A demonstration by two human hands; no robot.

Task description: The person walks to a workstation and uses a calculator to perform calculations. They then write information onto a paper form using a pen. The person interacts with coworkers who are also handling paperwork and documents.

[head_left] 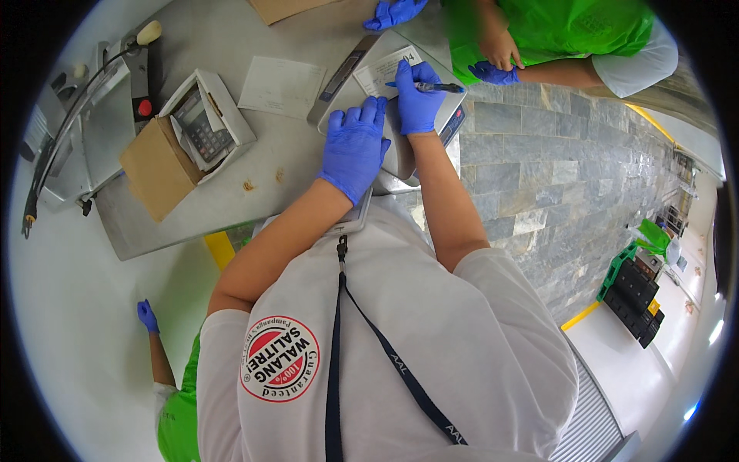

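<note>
My right hand (418, 106), in a blue glove, pinches a blue pen (437, 87) over a white printed slip (377, 75). The slip lies on a flat metal weighing scale (391, 52). Just left of the pen, my gloved left hand (352, 152) rests with its fingers stretched out, at the slip's lower edge. Its thumb reaches toward the right wrist. A second white sheet (282, 86) is on the steel table (231, 38), to the left of the scale.
An open white carton (240, 123) with a brown flap holds a calculator (206, 131). Left of it stands metal equipment (112, 115) with a red knob and a black cable. A co-worker in a green apron (554, 27) is close at the upper right; another person's gloved hand (147, 316) shows lower left.
</note>
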